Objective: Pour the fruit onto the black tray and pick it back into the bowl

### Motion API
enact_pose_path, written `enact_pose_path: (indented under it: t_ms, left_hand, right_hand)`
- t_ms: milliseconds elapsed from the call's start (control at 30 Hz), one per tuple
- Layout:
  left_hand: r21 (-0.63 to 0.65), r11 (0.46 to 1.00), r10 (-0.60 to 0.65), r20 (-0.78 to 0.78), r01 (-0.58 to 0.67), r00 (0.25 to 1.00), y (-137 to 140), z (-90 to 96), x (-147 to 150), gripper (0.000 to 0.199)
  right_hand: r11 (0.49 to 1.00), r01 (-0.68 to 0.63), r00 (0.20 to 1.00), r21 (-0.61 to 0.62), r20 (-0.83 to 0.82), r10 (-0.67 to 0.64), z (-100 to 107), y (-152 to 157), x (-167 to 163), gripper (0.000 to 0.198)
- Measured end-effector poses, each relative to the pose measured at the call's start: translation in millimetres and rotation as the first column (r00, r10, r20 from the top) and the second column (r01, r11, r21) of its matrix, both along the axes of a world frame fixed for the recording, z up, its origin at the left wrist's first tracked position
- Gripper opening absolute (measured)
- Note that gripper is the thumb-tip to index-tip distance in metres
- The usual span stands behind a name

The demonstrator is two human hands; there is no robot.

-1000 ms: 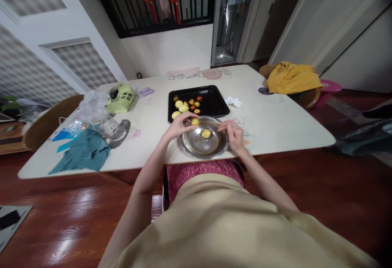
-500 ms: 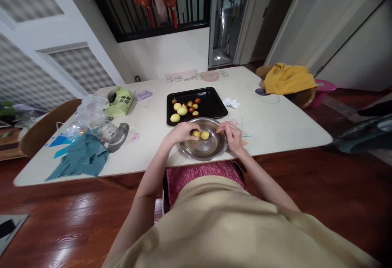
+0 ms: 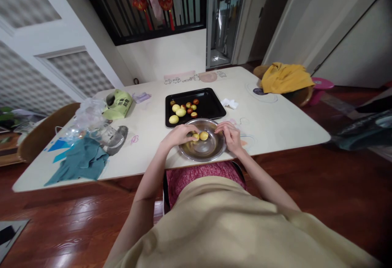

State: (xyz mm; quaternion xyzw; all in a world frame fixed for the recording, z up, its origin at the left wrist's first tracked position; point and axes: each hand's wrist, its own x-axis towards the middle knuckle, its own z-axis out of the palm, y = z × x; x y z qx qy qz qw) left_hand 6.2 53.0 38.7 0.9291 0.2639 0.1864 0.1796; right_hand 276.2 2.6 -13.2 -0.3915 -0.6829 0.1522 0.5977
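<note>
A round steel bowl [image 3: 203,152] sits at the near table edge with two small yellow fruits in it. My left hand [image 3: 178,134] reaches over the bowl's left rim, fingertips on the left yellow fruit [image 3: 195,137]. The other yellow fruit [image 3: 203,136] lies beside it, untouched. My right hand [image 3: 231,136] rests on the bowl's right rim, fingers curled around it. Behind the bowl a black baking tray [image 3: 211,102] holds several small yellow and red fruits [image 3: 183,110].
A teal cloth [image 3: 82,160], clear plastic bags [image 3: 92,115] and a green pouch [image 3: 119,103] lie at the table's left. A white tissue [image 3: 230,103] is right of the tray. A yellow cloth [image 3: 284,78] covers a chair at far right.
My left hand carried a yellow fruit from above the bowl's far rim down into the bowl, next to the other fruit. The right hand stayed on the rim.
</note>
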Motion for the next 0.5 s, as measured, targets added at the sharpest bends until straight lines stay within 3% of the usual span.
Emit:
enact_pose_path:
  t_ms: [133,300,500]
  left_hand:
    - [0.015,1.0,0.014,0.194,-0.017,0.981,-9.9,-4.5,-5.8,0.019]
    - [0.006,0.989,0.13,0.461,-0.15,0.878,-24.4,-15.9,-13.9,0.027]
    - [-0.001,0.988,0.136,0.499,-0.156,0.856,-23.7,-22.5,-15.7,0.036]
  right_hand:
    - [1.0,-0.011,1.0,0.016,-0.005,0.011,-0.8,0.2,0.8,0.061]
    - [0.999,-0.018,1.0,0.051,-0.005,0.019,-3.1,1.3,1.8,0.058]
    - [0.996,-0.029,0.999,0.086,-0.01,0.03,-5.2,3.4,2.8,0.057]
